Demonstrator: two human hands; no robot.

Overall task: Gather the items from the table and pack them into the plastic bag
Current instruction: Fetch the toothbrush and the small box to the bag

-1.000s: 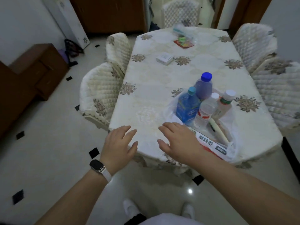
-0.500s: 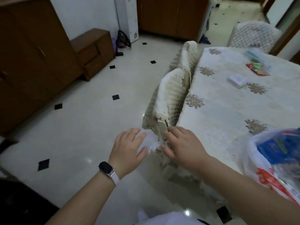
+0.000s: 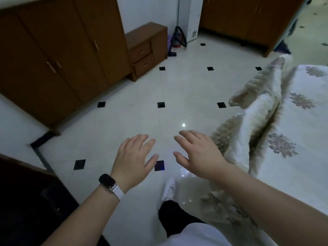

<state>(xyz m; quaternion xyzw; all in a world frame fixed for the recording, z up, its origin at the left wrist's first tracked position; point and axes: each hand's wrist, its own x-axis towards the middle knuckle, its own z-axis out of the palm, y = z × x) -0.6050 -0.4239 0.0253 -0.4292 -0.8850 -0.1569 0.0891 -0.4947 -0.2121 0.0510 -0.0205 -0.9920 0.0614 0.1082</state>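
Glossy pale tile floor (image 3: 138,96) with black inlays mirroring a light beyond the fingertips, matt brown wooden cabinets (image 3: 58,55), quilted cloth chair cover (image 3: 255,119) right of the hands, smooth patterned tablecloth (image 3: 300,125), glossy black watch (image 3: 108,181) on white strap

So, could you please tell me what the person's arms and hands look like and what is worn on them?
Both forearms are bare, with no sleeves in view. The left hand has a smartwatch at the wrist: a dark rounded-rectangle face on a white band. The right hand wears no watch, and no rings or gloves show on either hand.
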